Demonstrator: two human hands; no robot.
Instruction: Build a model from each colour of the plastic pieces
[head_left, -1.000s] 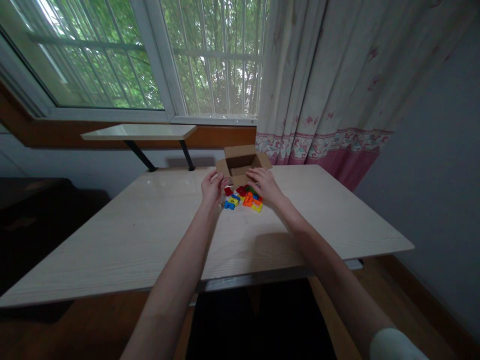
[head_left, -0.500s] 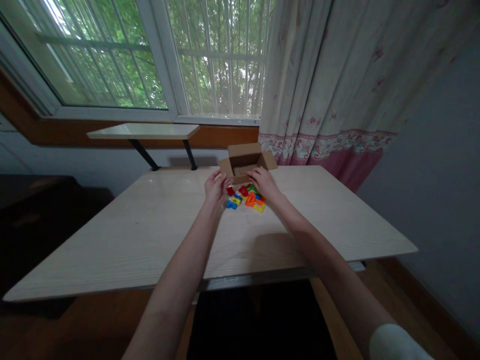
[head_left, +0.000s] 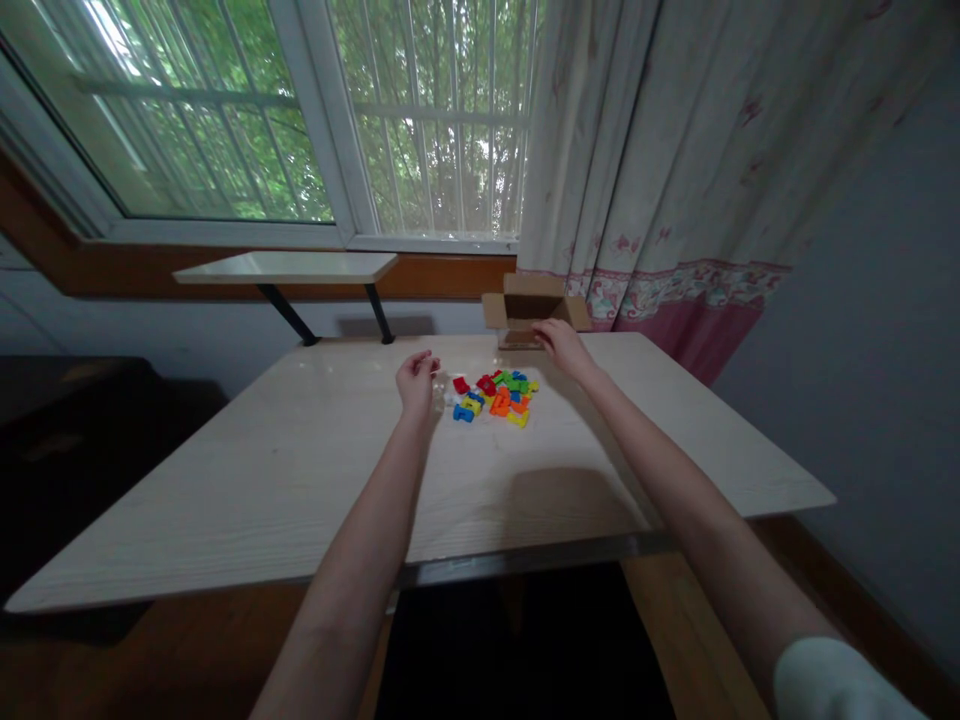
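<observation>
A small open cardboard box (head_left: 517, 341) stands near the table's back edge with its flaps folded out. My right hand (head_left: 566, 348) is closed at the box's front edge, fingertips over the rim. In front of the box lies a loose pile of small plastic pieces (head_left: 501, 402) in red, blue, yellow, green, orange and white; some look like letters. Just left of the pile, my left hand (head_left: 417, 384) hovers with loosely bent fingers and nothing visible in it.
The pale wooden table (head_left: 315, 480) extends to both sides. A small raised shelf (head_left: 289, 266) on black legs stands at its back left. A barred window (head_left: 435, 130) and a flowered curtain (head_left: 675, 200) are behind, with a dark piece of furniture (head_left: 75, 430) at left.
The box has moved right and back with my right hand. My left hand has come away from the box, slightly left. More green, blue and yellow pieces now show in the pile.
</observation>
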